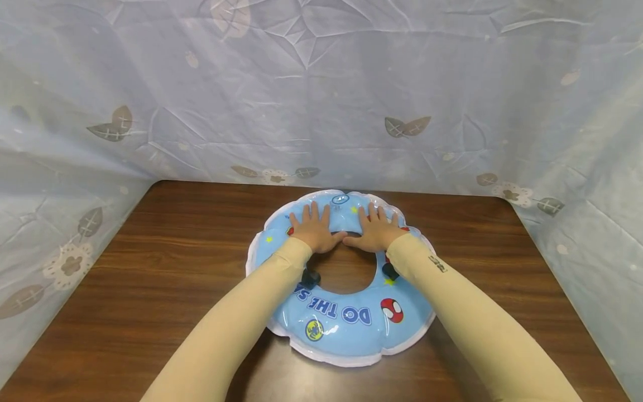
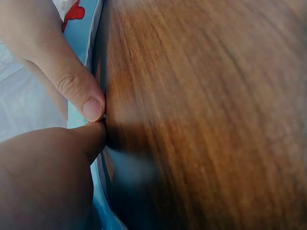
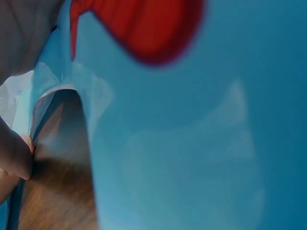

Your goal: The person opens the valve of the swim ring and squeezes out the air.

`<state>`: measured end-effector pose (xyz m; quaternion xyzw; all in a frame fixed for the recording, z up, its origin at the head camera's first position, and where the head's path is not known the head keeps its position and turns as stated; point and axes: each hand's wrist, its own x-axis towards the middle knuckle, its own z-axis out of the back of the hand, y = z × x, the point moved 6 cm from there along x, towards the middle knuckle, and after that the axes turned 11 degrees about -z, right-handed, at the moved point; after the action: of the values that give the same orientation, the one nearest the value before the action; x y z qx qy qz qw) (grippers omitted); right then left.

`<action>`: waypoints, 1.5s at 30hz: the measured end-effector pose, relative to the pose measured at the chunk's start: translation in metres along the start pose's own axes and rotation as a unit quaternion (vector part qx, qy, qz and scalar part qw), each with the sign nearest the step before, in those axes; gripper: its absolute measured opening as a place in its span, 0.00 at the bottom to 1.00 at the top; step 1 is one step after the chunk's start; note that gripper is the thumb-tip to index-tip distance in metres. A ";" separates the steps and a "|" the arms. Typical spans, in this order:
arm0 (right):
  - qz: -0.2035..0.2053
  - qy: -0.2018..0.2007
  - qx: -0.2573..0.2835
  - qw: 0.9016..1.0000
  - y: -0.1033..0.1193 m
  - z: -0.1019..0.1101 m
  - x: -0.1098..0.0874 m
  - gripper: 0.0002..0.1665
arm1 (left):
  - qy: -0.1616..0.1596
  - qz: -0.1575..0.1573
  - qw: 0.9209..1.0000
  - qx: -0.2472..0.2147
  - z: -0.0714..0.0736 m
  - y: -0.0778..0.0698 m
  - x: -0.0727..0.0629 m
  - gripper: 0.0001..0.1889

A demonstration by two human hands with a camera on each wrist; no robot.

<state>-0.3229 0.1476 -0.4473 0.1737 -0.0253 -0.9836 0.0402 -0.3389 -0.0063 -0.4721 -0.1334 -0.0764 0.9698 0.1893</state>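
Note:
A light blue inflatable swim ring (image 1: 346, 340) with a white scalloped edge lies flat on the table, puffed up, with cartoon prints and the letters "DO THE" on its near side. My left hand (image 1: 313, 230) rests on the ring's far left part, fingers straight and spread. Mirroring it, my right hand (image 1: 375, 230) lies spread on the far right part. The two thumbs meet at the far rim of the centre hole. In the left wrist view, the thumb tips touch beside the hole, over brown wood. The right wrist view shows the ring's glossy blue surface (image 3: 182, 158) up close.
The dark brown wooden table (image 1: 166, 279) has rounded far corners. A pale patterned curtain (image 1: 311, 100) with leaf and flower prints hangs behind it and along both sides. Black wrist camera parts (image 1: 310, 278) show beneath the left wrist.

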 end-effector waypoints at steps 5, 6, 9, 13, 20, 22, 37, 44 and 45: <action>-0.004 0.005 0.008 1.000 -0.002 -0.001 0.003 0.62 | 0.004 -0.001 1.000 0.005 0.004 -0.003 -0.003 0.50; -0.006 0.008 0.009 1.000 -0.003 -0.002 0.004 0.62 | 0.001 -0.002 1.000 0.005 0.007 -0.004 -0.005 0.49; -0.007 0.015 0.008 1.000 -0.005 -0.006 0.009 0.62 | -0.008 -0.007 1.000 0.008 0.013 -0.009 -0.013 0.48; -0.003 0.015 0.005 1.000 -0.005 -0.004 0.008 0.63 | -0.007 -0.012 1.000 0.016 0.017 -0.012 -0.017 0.47; -0.004 0.019 -0.001 1.000 -0.004 -0.003 0.006 0.62 | -0.003 -0.011 1.000 0.013 0.016 -0.012 -0.015 0.48; -0.004 0.021 0.004 1.000 -0.006 -0.006 0.011 0.62 | -0.002 -0.010 1.000 0.013 0.016 -0.011 -0.014 0.48; -0.004 0.030 0.005 1.000 -0.014 -0.026 0.033 0.64 | 0.010 -0.007 1.000 -0.006 0.016 -0.011 -0.022 0.47; -0.006 0.035 -0.001 0.999 -0.013 -0.027 0.032 0.64 | 0.016 -0.006 1.000 0.001 0.019 -0.012 -0.026 0.46; -0.006 0.036 -0.001 0.999 -0.013 -0.027 0.031 0.65 | 0.017 -0.006 1.000 0.002 0.018 -0.012 -0.026 0.46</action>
<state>-0.3437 0.1564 -0.4842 0.2093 -0.0217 -0.9770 0.0353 -0.3167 -0.0068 -0.4466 -0.1494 -0.0717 0.9663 0.1971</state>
